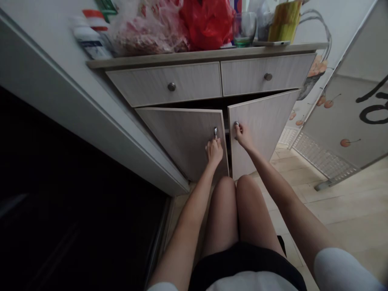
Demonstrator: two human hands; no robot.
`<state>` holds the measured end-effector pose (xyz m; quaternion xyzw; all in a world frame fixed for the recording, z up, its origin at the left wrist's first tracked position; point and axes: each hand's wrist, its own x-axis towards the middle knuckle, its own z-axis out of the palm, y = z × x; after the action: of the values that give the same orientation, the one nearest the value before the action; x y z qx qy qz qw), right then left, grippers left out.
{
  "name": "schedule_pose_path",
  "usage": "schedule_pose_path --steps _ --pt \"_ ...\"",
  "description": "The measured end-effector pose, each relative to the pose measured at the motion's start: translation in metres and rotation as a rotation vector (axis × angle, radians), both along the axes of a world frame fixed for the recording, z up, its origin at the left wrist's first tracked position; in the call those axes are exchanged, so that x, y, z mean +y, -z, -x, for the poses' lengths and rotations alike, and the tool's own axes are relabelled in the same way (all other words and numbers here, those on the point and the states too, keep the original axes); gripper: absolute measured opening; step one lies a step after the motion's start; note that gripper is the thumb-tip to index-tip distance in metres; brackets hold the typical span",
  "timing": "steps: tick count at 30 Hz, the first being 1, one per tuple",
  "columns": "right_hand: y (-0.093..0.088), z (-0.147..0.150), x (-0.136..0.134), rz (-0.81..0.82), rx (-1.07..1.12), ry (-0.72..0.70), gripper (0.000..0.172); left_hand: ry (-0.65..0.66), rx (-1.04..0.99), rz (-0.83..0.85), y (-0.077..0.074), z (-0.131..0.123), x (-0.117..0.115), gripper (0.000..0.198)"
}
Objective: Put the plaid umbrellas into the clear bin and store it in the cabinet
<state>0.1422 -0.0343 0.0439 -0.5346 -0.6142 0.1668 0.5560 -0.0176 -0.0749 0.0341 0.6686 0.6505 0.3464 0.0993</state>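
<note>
Both lower doors of a pale wood-grain cabinet stand partly ajar, with a dark gap between them. My left hand (214, 151) is closed at the lower end of the metal handle (215, 131) on the left door (184, 137). On the right door (263, 125), my right hand (243, 136) pinches the small metal handle (236, 123) near the inner edge. The fingers partly cover both handles. The cabinet's inside is too dark to make out.
Two shut drawers with round knobs (171, 86) sit above the doors. On the cabinet top (200, 55) are plastic bags, bottles, a drinking glass (244, 29) and a yellow container (284, 22). My knees (226, 188) are close to the doors. A white panel (342, 117) stands right.
</note>
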Motion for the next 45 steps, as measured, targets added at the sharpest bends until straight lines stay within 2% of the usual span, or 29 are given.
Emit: schedule_pose_path --steps 4,11,19,25,29,32,34,36,39,41,43,45 --pt "-0.008 0.009 0.03 0.045 -0.082 0.078 0.038 -0.025 0.105 0.063 -0.014 -0.019 0.036 0.038" --pt "-0.02 0.023 0.062 0.185 -0.179 0.158 0.039 -0.027 0.131 0.09 -0.019 -0.026 0.073 0.042" --pt "-0.028 0.026 0.069 0.304 -0.274 0.172 0.058 -0.034 0.057 0.099 -0.017 -0.028 0.097 0.041" --pt "-0.027 0.027 0.069 0.323 -0.279 0.181 0.054 -0.006 -0.069 0.108 -0.013 -0.029 0.111 0.037" --pt "-0.027 0.021 0.073 0.291 -0.106 0.061 0.051 0.03 -0.193 0.093 -0.012 -0.023 0.114 0.032" --pt "-0.015 0.013 0.063 0.266 0.1 0.055 0.048 0.048 -0.298 0.069 -0.007 -0.012 0.106 0.029" --pt "0.003 0.009 0.044 0.261 0.205 0.07 0.047 0.054 -0.354 0.057 0.004 -0.003 0.089 0.029" --pt "0.027 0.007 0.017 0.287 0.235 0.042 0.043 0.068 -0.392 0.068 0.021 0.003 0.065 0.028" --pt "0.066 0.007 -0.028 0.404 0.108 -0.021 0.035 0.118 -0.412 0.13 0.054 0.004 0.018 0.03" --pt "0.085 0.008 -0.054 0.478 0.018 -0.05 0.028 0.155 -0.396 0.186 0.075 0.003 -0.012 0.03" --pt "0.096 0.008 -0.075 0.54 -0.075 -0.07 0.023 0.18 -0.358 0.24 0.092 0.002 -0.036 0.026" --pt "0.1 0.01 -0.089 0.616 -0.215 -0.09 0.023 0.185 -0.306 0.287 0.102 0.003 -0.053 0.021"
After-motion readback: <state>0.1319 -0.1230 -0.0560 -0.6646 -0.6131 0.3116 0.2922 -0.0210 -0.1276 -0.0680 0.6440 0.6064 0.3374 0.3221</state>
